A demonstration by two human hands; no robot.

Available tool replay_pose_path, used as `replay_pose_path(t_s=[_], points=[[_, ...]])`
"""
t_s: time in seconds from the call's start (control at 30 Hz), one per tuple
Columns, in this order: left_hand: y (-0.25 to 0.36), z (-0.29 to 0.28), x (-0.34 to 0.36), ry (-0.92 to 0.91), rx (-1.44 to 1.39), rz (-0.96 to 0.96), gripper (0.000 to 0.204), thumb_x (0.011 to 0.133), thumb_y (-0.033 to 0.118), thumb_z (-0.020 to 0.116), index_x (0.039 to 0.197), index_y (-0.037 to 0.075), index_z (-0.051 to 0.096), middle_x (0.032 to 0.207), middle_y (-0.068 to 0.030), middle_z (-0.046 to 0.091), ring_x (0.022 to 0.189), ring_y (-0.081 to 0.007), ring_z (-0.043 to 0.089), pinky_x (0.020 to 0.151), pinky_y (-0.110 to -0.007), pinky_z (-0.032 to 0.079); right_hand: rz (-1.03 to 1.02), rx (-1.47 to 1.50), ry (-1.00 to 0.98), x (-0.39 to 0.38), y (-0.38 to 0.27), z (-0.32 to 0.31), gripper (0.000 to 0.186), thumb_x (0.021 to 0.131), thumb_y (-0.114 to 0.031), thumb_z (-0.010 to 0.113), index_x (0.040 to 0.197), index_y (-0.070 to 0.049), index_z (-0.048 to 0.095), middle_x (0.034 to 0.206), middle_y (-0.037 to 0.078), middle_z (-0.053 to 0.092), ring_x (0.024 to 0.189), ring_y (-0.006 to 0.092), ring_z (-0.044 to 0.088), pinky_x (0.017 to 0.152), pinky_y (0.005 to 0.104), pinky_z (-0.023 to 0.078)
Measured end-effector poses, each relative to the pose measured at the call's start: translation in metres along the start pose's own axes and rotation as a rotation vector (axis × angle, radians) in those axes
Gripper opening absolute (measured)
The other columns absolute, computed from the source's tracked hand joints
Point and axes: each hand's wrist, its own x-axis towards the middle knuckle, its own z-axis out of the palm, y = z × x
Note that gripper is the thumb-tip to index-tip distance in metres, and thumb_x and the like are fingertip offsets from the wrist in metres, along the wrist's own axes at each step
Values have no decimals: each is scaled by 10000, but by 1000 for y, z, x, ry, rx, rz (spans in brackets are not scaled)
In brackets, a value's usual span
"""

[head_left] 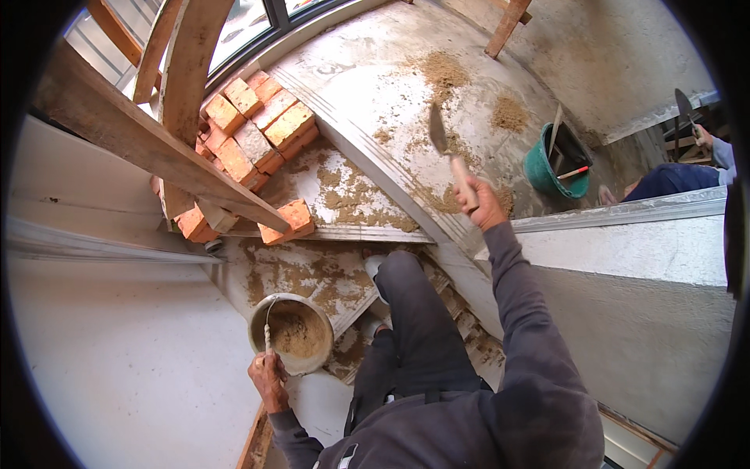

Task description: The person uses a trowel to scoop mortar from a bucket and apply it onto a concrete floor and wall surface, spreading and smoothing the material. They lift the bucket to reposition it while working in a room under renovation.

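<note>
My right hand (487, 207) grips the wooden handle of a trowel (439, 129), its pointed blade held over the sand-strewn landing. Lower left, my left hand (268, 380) is closed on the handle grip of a bucket (255, 324), pale and round. Brown mortar or wet sand (301, 332) lies in that bucket. It hangs or stands by my legs, over the stained steps; I cannot tell whether it touches them.
Orange bricks (254, 144) are stacked by the window, below wooden beams (156, 148). A green bucket (539, 168) holding tools stands on the landing near sand heaps (441, 72). At the right edge, another person's hand (702, 137) holds a trowel. A step edge (367, 168) crosses the middle.
</note>
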Motion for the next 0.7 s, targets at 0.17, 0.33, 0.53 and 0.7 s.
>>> replay_pose_path(t_s=[0.17, 0.33, 0.53, 0.7], points=[[6, 13, 0, -4, -8, -15, 301, 940, 286, 651, 766, 51, 579, 591, -15, 523, 422, -92, 435, 382, -240, 331, 182, -47, -166, -45, 59, 39, 479, 942, -271, 604, 1335, -33, 470, 857, 83, 605, 576, 119, 568, 434, 248, 466], [13, 18, 0, -13, -37, -39, 313, 945, 296, 662, 756, 57, 589, 583, -7, 513, 434, -87, 440, 386, -242, 323, 155, -376, -314, -87, 98, 90, 406, 924, -242, 619, 1260, -31, 535, 845, 71, 621, 582, 117, 586, 452, 253, 482], [35, 30, 9, -26, -94, -223, 230, 918, 284, 701, 814, 80, 682, 597, 30, 488, 457, -64, 405, 406, -236, 321, 64, -1246, -385, -121, 102, 145, 443, 771, -174, 653, 1188, -38, 592, 869, 140, 680, 656, 189, 655, 572, 293, 530], [10, 22, 4, -87, -225, -151, 241, 955, 262, 672, 864, 41, 646, 659, -11, 574, 470, -58, 460, 384, -211, 358, -658, -1799, -557, -127, 164, 154, 498, 753, -128, 616, 1250, -104, 599, 934, 152, 664, 797, 341, 670, 719, 423, 542]])
